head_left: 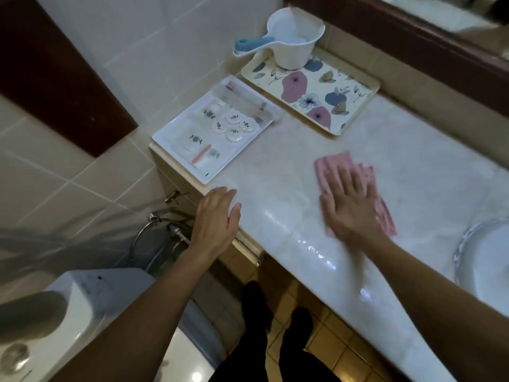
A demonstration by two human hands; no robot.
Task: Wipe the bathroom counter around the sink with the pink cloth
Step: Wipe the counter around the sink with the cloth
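The pink cloth [329, 167] lies flat on the pale marble counter [281, 205], left of the sink [484, 260]. My right hand [349, 204] presses down on the cloth with fingers spread, covering most of its middle; the hand looks blurred. My left hand [217, 216] rests on the counter's left front corner, fingers loosely apart, holding nothing. The counter near its front edge shines wet.
A white tray of toiletries [165, 136] sits at the counter's left end. Behind it a floral tray [366, 86] holds a white water scoop [292, 37]. A toilet [82, 312] and hose [143, 235] stand lower left. A mirror frame runs along the back wall.
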